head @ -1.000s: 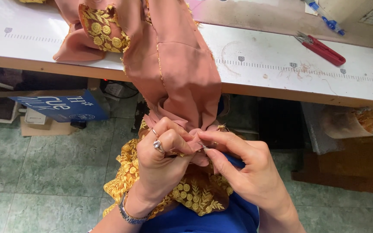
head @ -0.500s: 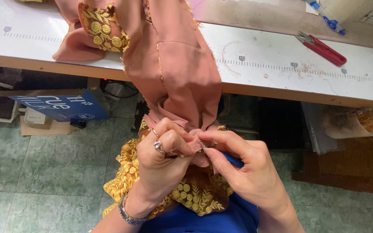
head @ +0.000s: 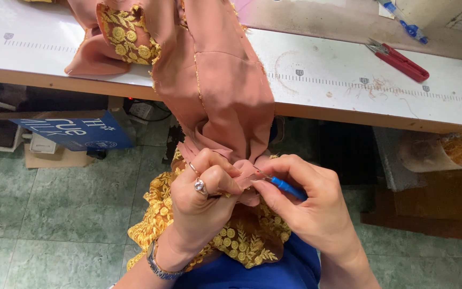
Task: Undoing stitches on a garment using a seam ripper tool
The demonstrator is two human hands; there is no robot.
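Pink fabric (head: 225, 96) between both pinching hands

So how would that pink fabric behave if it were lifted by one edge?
Probably floppy: the pink fabric drapes off the table edge in soft folds and bunches where the left hand pinches it. Likely light for its size, since it hangs from the tabletop without sliding off. The gold lace trim may make the edges slightly stiffer.
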